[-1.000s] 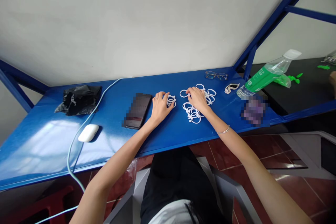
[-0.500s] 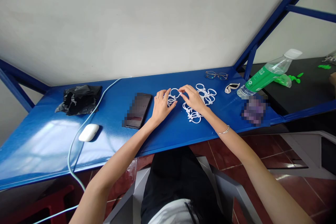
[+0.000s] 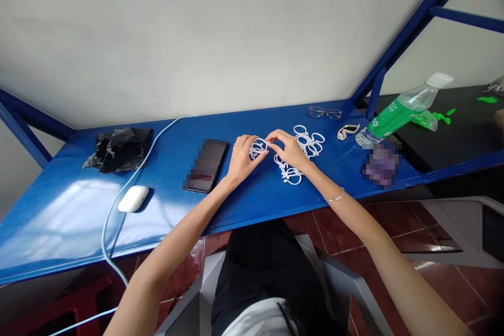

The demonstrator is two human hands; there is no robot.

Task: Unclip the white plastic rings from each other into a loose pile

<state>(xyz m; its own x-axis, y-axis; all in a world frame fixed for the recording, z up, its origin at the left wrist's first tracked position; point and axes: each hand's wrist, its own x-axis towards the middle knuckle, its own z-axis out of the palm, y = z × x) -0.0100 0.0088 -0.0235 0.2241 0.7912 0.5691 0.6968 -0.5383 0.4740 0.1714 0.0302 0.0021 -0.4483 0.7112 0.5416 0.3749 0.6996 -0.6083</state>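
My left hand (image 3: 241,160) is curved around a small group of thin white rings (image 3: 254,153), with its thumb and fingers on either side of them. Between the thumb and fingertips of my right hand (image 3: 290,150) is the edge of one white ring (image 3: 260,140), which overlaps the group at my left hand. Each ring seems to have a small knob or clasp; the detail is too small to make out. Beneath and beyond my right hand lies a loose pile of more white rings (image 3: 306,145), partly covered by that hand.
On the blue table (image 3: 252,205) lie a phone (image 3: 207,166), a black plastic bag (image 3: 118,152), a white earphone case (image 3: 134,199) and a pale cable (image 3: 132,177). To the right are glasses (image 3: 325,113), a white strap-like item (image 3: 347,132), a bottle (image 3: 397,114) and a blurred purple item (image 3: 381,165).
My right hand has brought its ring slightly left and down, so that it now overlaps the rings at my left hand. The left fingers have shifted a little. The pile is unchanged.
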